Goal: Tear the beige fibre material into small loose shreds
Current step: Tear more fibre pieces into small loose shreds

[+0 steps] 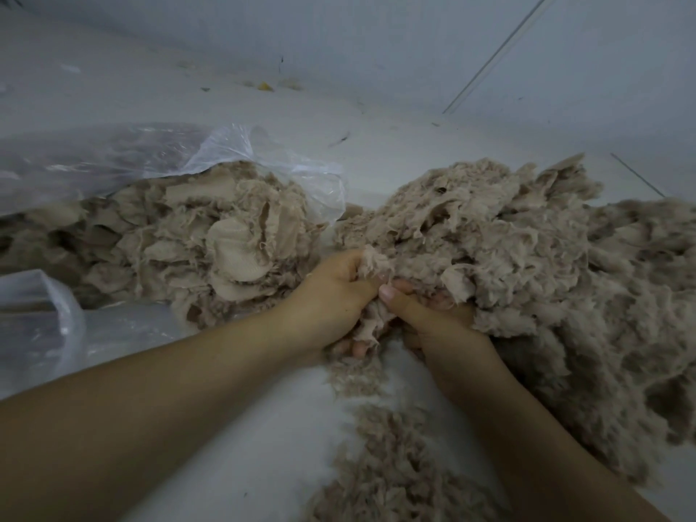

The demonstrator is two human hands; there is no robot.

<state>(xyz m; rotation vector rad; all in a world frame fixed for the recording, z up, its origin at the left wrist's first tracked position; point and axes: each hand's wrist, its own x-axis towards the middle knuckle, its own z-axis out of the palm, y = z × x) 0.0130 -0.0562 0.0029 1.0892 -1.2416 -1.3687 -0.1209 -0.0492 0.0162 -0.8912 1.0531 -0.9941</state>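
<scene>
1. Nearest the person, a trail of loose shreds (pixel 388 472) lies on the pale floor (pixel 271 427) between the two bare forearms.
2. The left hand (pixel 331 299) has its fingers curled tight round a wad of the beige fibre material (pixel 371 267); its grip is clamped on that piece, with tufts sticking up above the knuckles.
3. The right hand (pixel 437 322) sits just beside it, thumb laid forward and touching the same wad. Its fingers are buried under the fluff, so the grip looks closed on the fibre, though the fingertips are mostly hidden.
4. To the right of the hands spreads a big heap of torn fibre (pixel 565 276), fluffy and ragged, running down the right side to the bottom edge.
5. To the left, well apart from that heap, a clear plastic bag (pixel 158 152) lies open on its side with coarser fibre pieces (pixel 203 235) spilling from its mouth.
6. Another bit of clear plastic (pixel 41 314) sits at the near left edge.
7. Farthest off, small scraps (pixel 263 85) lie at the foot of the grey wall (pixel 376 39).
</scene>
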